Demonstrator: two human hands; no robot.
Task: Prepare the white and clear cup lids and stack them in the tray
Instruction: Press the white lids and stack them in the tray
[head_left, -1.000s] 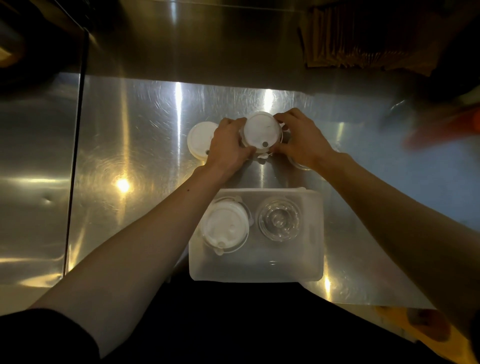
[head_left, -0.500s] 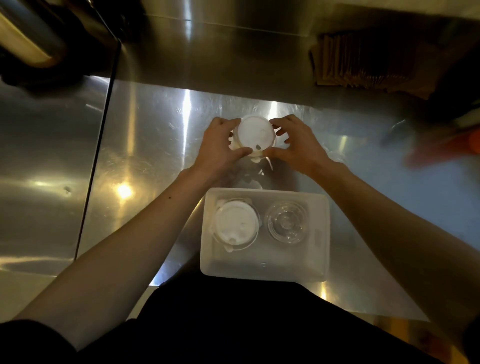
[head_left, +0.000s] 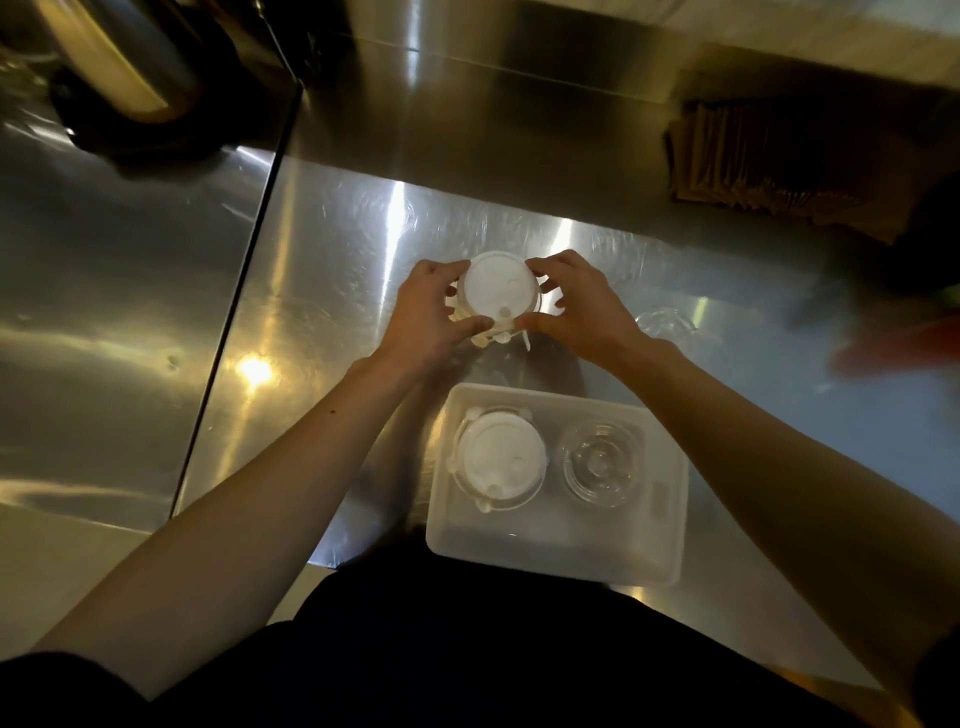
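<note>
The steel bench (head_left: 322, 291) fills most of the view, bright with glare. Near its front edge sits the pale plastic tray (head_left: 550, 553), which holds a stack of white lids (head_left: 497, 457) on its left and a stack of clear lids (head_left: 600, 462) just beside it on the right. Beyond the tray, both hands hold a bunch of white lids (head_left: 497, 287) above the bench: the left hand (head_left: 428, 317) is curled around its left side, thumb pressed at the near rim, and the right hand (head_left: 579, 306) closes on the right side, fingertips on the far rim and thumb at the near rim. Small tabs stick out unevenly below the top lid, so the bunch looks loosely nested. A squeeze that is off-centre could fan the lids apart or drop some. A clear lid (head_left: 665, 325) lies on the bench just right of the right hand, hard to see in the glare, and a wrist could knock it.
</note>
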